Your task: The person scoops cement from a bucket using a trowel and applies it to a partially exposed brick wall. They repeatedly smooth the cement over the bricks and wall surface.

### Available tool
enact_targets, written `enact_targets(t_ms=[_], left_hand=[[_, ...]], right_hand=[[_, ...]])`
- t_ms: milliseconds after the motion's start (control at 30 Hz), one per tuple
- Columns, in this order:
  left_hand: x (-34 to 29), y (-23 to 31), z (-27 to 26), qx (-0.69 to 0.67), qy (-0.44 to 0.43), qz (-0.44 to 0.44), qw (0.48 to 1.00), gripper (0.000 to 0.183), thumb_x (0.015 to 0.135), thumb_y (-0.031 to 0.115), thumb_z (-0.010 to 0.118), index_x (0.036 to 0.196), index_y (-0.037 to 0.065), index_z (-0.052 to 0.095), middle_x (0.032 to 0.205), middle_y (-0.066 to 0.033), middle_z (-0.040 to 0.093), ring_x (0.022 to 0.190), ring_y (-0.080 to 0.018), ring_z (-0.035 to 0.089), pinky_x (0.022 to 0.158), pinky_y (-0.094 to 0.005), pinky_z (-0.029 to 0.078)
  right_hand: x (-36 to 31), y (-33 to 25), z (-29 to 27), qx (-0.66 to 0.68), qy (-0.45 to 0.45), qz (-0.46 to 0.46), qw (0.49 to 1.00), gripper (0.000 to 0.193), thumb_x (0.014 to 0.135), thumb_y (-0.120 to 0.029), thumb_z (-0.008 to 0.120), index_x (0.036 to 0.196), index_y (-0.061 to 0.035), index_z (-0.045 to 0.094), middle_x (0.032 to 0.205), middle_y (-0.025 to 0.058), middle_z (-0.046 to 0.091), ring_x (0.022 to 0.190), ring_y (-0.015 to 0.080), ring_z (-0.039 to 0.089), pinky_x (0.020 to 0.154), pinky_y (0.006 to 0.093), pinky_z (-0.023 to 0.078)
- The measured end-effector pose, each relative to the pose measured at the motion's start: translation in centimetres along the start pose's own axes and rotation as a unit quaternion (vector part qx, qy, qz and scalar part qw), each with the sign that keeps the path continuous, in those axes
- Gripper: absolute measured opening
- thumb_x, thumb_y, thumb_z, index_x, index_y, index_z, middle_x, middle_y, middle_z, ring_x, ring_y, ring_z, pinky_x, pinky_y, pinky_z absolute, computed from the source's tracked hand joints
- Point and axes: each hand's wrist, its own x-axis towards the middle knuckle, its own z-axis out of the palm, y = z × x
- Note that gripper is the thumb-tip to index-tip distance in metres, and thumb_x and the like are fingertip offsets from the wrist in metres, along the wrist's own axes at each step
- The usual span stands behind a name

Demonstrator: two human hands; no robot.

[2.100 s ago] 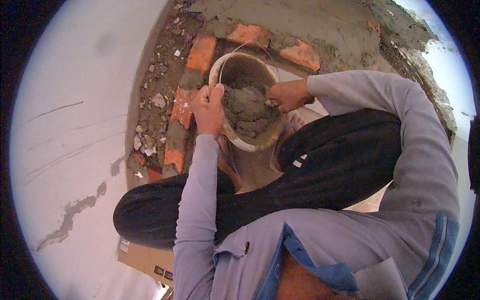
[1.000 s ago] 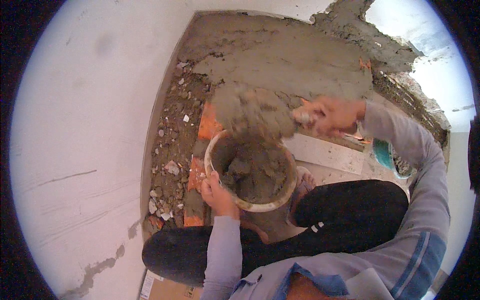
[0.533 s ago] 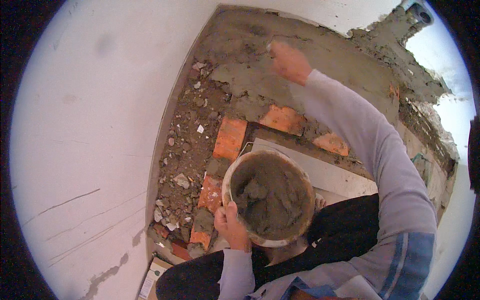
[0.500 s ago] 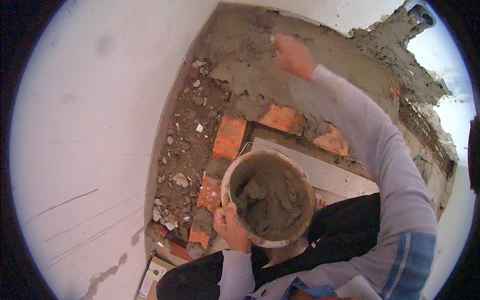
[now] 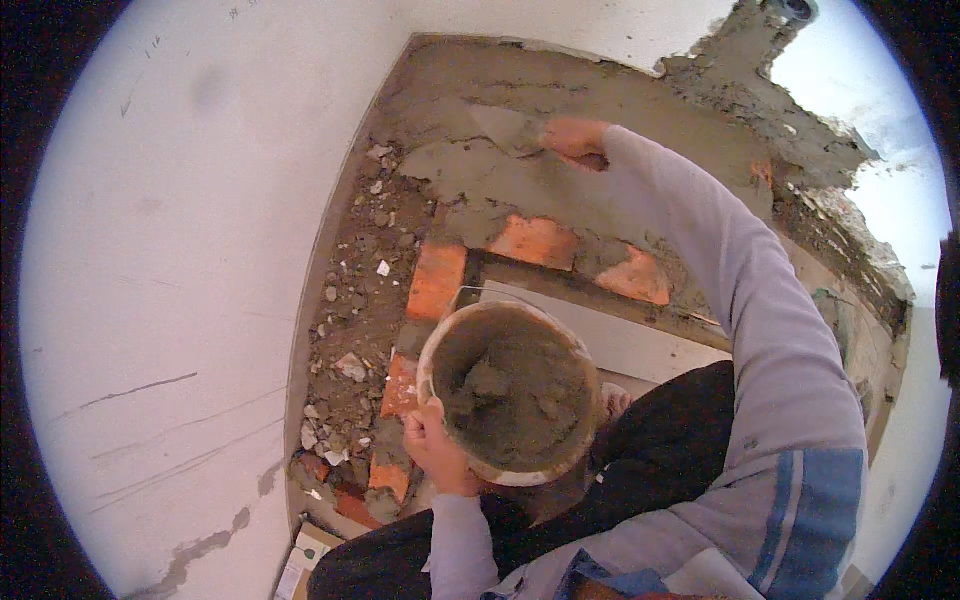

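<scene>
1. Left hand (image 5: 440, 455): its fingers (image 5: 426, 420) are clamped on the near-left rim of the bucket (image 5: 520, 477), which stands in front of the person, holding grey mortar (image 5: 545, 385).
2. Right hand (image 5: 578, 141): its fingers are closed together around the trowel (image 5: 500, 127); the handle is mostly hidden inside the grip.
3. The trowel's blade points left, over the spread mortar layer (image 5: 640, 125) beyond the bucket; whether it touches, I cannot tell.
4. Orange bricks (image 5: 437, 281) lie between bucket and layer, and along the bucket's left.
</scene>
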Motion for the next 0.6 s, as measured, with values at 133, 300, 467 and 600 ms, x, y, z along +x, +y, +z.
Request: enact_targets(t_ms=[133, 300, 467, 600], left_hand=[[0.5, 1.2, 0.0, 0.087, 0.01, 0.132, 0.987, 0.017, 0.084, 0.016, 0.057, 0.073, 0.004, 0.054, 0.072, 0.0019, 0.047, 0.069, -0.0096, 0.041, 0.062, -0.0263, 0.034], [0.6, 1.9, 1.7, 0.088, -0.061, 0.127, 0.986, 0.025, 0.082, 0.02, 0.061, 0.067, 0.003, 0.052, 0.067, 0.0017, 0.045, 0.064, -0.0099, 0.04, 0.058, -0.0267, 0.033], [0.6, 1.4, 0.7, 0.081, -0.064, 0.123, 0.987, 0.031, 0.08, 0.023, 0.064, 0.063, 0.004, 0.047, 0.06, 0.0035, 0.041, 0.056, -0.0085, 0.037, 0.051, -0.0267, 0.031], [-1.2, 1.6, 2.0, 0.13, -0.056, 0.181, 0.973, 0.029, 0.079, 0.023, 0.064, 0.065, 0.002, 0.049, 0.058, 0.0, 0.044, 0.055, -0.0098, 0.039, 0.051, -0.0287, 0.034]], right_hand=[[-8.8, 2.0, -0.3, 0.012, 0.003, 0.133, 0.991, 0.042, 0.09, -0.043, 0.043, 0.109, -0.0083, 0.054, 0.061, 0.0008, 0.047, 0.043, 0.0093, 0.044, 0.037, 0.0295, 0.037], [-25.6, -4.1, -2.6, -0.248, 0.117, -0.169, 0.947, 0.044, 0.083, -0.027, 0.057, 0.118, -0.0039, 0.047, 0.084, 0.0117, 0.059, 0.075, 0.0295, 0.058, 0.069, 0.0398, 0.047], [-24.1, -14.9, 5.4, -0.432, -0.062, -0.136, 0.89, 0.023, 0.08, -0.016, 0.054, 0.099, -0.0025, 0.053, 0.094, 0.0175, 0.061, 0.083, 0.035, 0.062, 0.071, 0.042, 0.051], [-23.1, -13.3, 9.6, -0.462, -0.011, -0.2, 0.864, 0.024, 0.079, -0.011, 0.053, 0.1, -0.0017, 0.046, 0.076, 0.0137, 0.058, 0.072, 0.0305, 0.061, 0.062, 0.0442, 0.048]])
